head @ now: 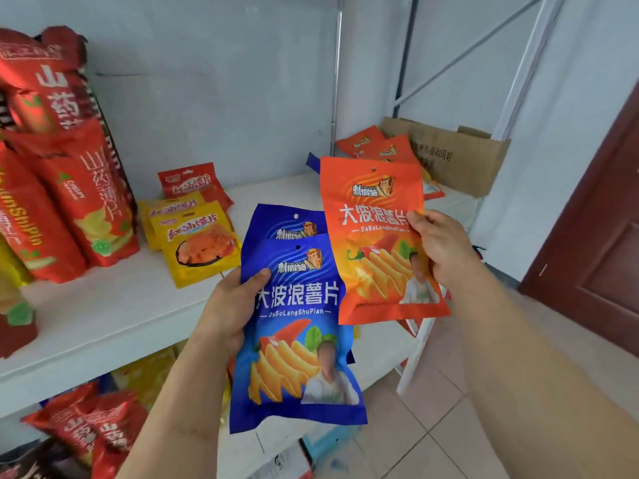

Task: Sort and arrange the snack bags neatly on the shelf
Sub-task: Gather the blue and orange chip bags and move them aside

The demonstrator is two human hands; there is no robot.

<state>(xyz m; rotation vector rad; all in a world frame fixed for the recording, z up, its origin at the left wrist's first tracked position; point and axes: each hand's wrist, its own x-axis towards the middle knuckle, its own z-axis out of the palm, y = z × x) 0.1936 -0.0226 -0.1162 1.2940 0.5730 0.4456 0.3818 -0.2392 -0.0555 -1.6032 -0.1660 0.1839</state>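
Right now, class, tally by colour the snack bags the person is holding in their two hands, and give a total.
Blue bags: 2, stacked in the left hand
Orange bag: 1, in the right hand
Total: 3

Two blue chip bags [297, 326] are stacked one behind the other, and one orange chip bag [377, 236] sits beside them. Three small pouches lie on the shelf [103, 316]: two yellow pouches [197, 243] and one red pouch [190, 181]. At least two more orange bags [377, 145] lie at the back, by one cardboard box [460, 157]. The tall red bags [79, 188] at left overlap too much to count.
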